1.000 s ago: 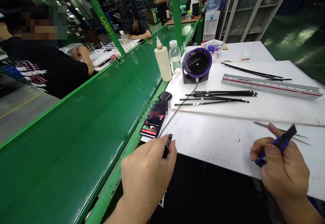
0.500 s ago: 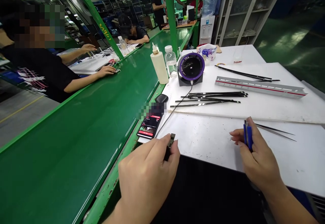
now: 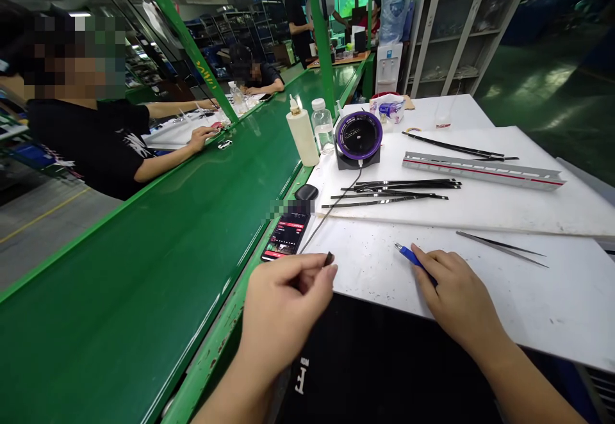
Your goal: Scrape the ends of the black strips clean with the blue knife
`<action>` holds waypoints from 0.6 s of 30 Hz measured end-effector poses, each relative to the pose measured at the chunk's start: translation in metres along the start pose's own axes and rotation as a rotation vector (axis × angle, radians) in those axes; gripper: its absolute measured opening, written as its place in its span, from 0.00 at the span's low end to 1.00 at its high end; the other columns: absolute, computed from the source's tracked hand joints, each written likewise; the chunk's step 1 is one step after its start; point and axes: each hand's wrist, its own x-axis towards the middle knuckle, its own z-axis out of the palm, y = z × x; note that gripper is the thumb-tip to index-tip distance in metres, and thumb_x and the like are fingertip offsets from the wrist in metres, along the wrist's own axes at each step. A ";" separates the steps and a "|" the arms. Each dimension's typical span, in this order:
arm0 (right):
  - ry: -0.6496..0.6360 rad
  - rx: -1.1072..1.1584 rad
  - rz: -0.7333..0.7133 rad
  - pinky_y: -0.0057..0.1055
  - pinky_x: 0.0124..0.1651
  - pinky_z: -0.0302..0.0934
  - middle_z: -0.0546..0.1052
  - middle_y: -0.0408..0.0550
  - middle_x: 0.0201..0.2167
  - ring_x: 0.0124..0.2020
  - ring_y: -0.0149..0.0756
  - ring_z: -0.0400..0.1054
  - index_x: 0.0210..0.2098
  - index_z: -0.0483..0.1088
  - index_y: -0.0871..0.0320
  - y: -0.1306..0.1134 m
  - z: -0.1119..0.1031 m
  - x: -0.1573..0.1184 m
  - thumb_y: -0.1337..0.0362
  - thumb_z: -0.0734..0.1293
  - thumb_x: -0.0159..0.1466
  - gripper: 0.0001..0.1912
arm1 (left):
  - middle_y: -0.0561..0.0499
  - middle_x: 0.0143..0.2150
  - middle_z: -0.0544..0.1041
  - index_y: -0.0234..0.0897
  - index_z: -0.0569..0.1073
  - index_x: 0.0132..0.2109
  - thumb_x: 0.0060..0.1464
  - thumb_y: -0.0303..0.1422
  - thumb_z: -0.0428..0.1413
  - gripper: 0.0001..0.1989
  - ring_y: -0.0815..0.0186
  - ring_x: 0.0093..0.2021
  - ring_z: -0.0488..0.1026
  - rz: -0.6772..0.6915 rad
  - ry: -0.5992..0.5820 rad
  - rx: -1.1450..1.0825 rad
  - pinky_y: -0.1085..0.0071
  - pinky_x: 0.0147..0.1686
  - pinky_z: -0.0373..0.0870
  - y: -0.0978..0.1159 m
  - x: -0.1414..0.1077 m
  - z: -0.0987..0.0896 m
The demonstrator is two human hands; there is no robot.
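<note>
Above the near table edge, my left hand (image 3: 291, 299) pinches a small dark piece (image 3: 329, 259) between thumb and forefinger; its kind is too small to make out. My right hand (image 3: 456, 289) is closed round a pair of blue-handled nippers (image 3: 410, 255), metal tip pointing left over the white table. The palm hides most of the handles. Metal tweezers (image 3: 502, 249) lie just beyond my right hand. Several thin black strips (image 3: 398, 188) rest on the white board, and a grey channel-shaped bar with a red line (image 3: 480, 171) lies to their right.
A green conveyor belt (image 3: 158, 270) runs along the left, with a co-worker (image 3: 96, 136) seated across it. On its near side lie a phone (image 3: 287, 235) and a black case (image 3: 306, 191). A cream squeeze bottle (image 3: 302, 136), clear bottle (image 3: 322, 123) and purple-rimmed fan (image 3: 359, 134) stand behind; the fan's cable crosses the table.
My right hand has moved left and turned, so the nippers point left instead of up. My left hand has turned slightly, still pinching the small dark piece. The co-worker's arms have shifted.
</note>
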 end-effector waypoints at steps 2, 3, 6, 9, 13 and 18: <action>0.037 -0.047 0.011 0.37 0.35 0.64 0.73 0.48 0.38 0.38 0.40 0.64 0.57 0.69 0.60 -0.001 0.002 0.000 0.61 0.61 0.69 0.20 | 0.57 0.16 0.66 0.34 0.80 0.30 0.47 0.36 0.62 0.09 0.76 0.16 0.59 -0.367 -0.135 -0.564 0.78 0.17 0.57 -0.008 0.008 0.003; 0.053 -0.066 0.018 0.37 0.35 0.64 0.72 0.49 0.37 0.37 0.40 0.64 0.57 0.70 0.61 -0.002 0.003 0.000 0.61 0.62 0.68 0.19 | 0.58 0.16 0.63 0.32 0.79 0.30 0.47 0.36 0.62 0.10 0.78 0.15 0.56 -0.500 -0.181 -0.812 0.79 0.16 0.55 -0.011 0.011 0.004; 0.090 -0.092 0.033 0.36 0.35 0.64 0.72 0.48 0.36 0.36 0.39 0.64 0.56 0.70 0.61 -0.004 0.002 0.000 0.63 0.63 0.68 0.19 | 0.62 0.16 0.60 0.28 0.79 0.31 0.46 0.32 0.64 0.08 0.82 0.15 0.52 -0.656 -0.244 -1.256 0.83 0.16 0.54 -0.016 0.012 0.005; 0.123 -0.082 0.064 0.34 0.34 0.64 0.72 0.48 0.37 0.36 0.38 0.64 0.55 0.71 0.61 -0.005 0.000 -0.002 0.64 0.65 0.67 0.18 | 0.61 0.17 0.60 0.26 0.78 0.33 0.50 0.30 0.62 0.08 0.82 0.15 0.52 -0.635 -0.300 -1.394 0.83 0.16 0.55 -0.011 0.005 0.003; 0.194 -0.118 0.040 0.37 0.38 0.64 0.74 0.49 0.39 0.37 0.40 0.66 0.53 0.73 0.63 -0.001 0.001 -0.003 0.66 0.65 0.65 0.17 | 0.62 0.17 0.57 0.25 0.78 0.34 0.54 0.31 0.60 0.09 0.82 0.15 0.50 -0.584 -0.376 -1.428 0.83 0.17 0.55 -0.002 -0.003 0.002; 0.206 -0.209 -0.005 0.47 0.37 0.61 0.77 0.51 0.40 0.40 0.51 0.67 0.44 0.77 0.61 0.001 -0.003 0.007 0.67 0.63 0.64 0.13 | 0.61 0.17 0.55 0.27 0.79 0.34 0.54 0.32 0.59 0.10 0.81 0.16 0.47 -0.549 -0.492 -1.330 0.83 0.18 0.53 0.004 -0.008 0.004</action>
